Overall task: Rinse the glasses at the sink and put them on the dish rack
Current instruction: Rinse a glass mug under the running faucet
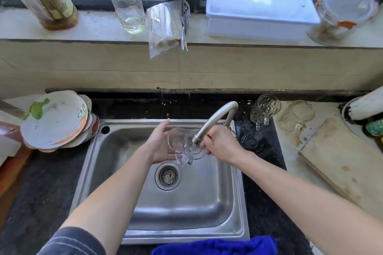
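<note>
The glass (180,141) is clear, smooth and bulged, with a flared rim and a small handle hanging toward 6 o'clock. It lies on its side above the steel sink (186,209), just up from the round drain (167,175). Its long axis runs from 9 to 3 o'clock: base at 9, mouth at 3. The curved matte metal tap (215,119) arcs in from 2 o'clock, and its tip sits at the mouth.

The left hand (158,145) cups the base, fingers spread and wrapped around the far side, thumb underneath. The right hand (222,144) holds the rim with curled fingers, their tips partly hidden behind the glass and the spout.

At 2 o'clock from the basin, on dark speckled stone, stands a second glass (264,109), patterned, with a handle. A third glass (296,115) stands just beside it on pale counter.

At 9 o'clock, glossy plates (56,120) are stacked. At 3 o'clock lies a worn wooden board (344,161). At 6 o'clock, a fuzzy blue cloth (217,246).
</note>
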